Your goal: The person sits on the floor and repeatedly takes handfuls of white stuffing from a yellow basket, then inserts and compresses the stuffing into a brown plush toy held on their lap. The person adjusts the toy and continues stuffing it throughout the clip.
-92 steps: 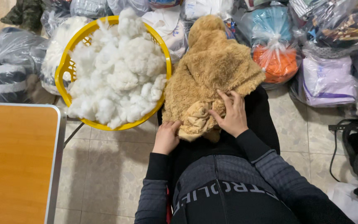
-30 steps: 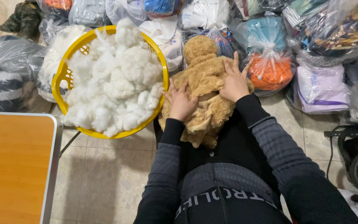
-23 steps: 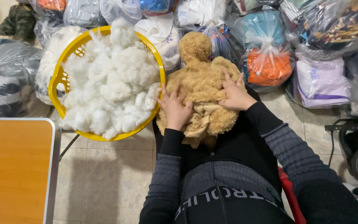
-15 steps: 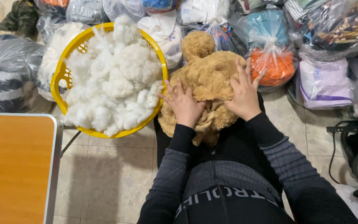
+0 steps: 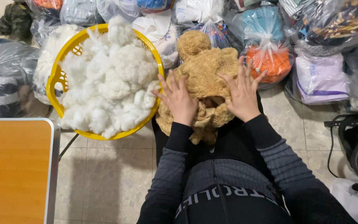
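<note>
Floor: pale tiles [image 5: 112, 174], with my lap at the middle of the view.
Back wall: clear bags [image 5: 320, 79] of cloth and toys stacked side by side, one holding orange stuff [image 5: 272, 60] just past my right hand.
Surface: orange top with a grey edge [image 5: 13, 170], low left, well apart from my hands.
Basket: yellow [image 5: 63, 74], heaped with white stuffing [image 5: 108, 79], just beside the toy on its left.
Toy: tan plush bear [image 5: 206, 68] lies on my lap, head pointing away from me, a paler cloth fold bunched at its near end between my wrists.
Left hand [image 5: 180, 101]: flat on the bear's left side, fingers spread; grip open, pressing and not clasping; fingertips near the basket rim.
Right hand [image 5: 242, 93]: flat on the bear's right side, fingers fanned out; grip open, palm down on the fur.
Cable: black cord [image 5: 332, 137] on the tiles at far right, beside a dark round thing.
</note>
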